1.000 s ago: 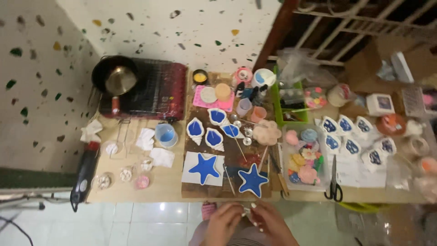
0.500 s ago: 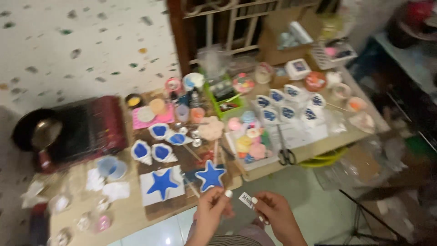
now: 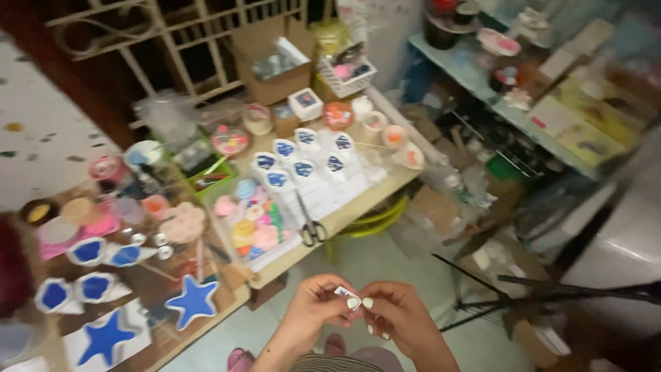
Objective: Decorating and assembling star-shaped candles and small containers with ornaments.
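Both hands, left hand and right hand, pinch a small white sticker between fingertips, steadying it above the floor beside the bench

small white slip pinched between fingertips

a tiny paper tag with dark print too blurred to make out, held roughly level, low in view, just off the table's near edge.

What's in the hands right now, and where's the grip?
A small white paper tag, pinched between the fingertips of the left hand and the right hand, one at each end.
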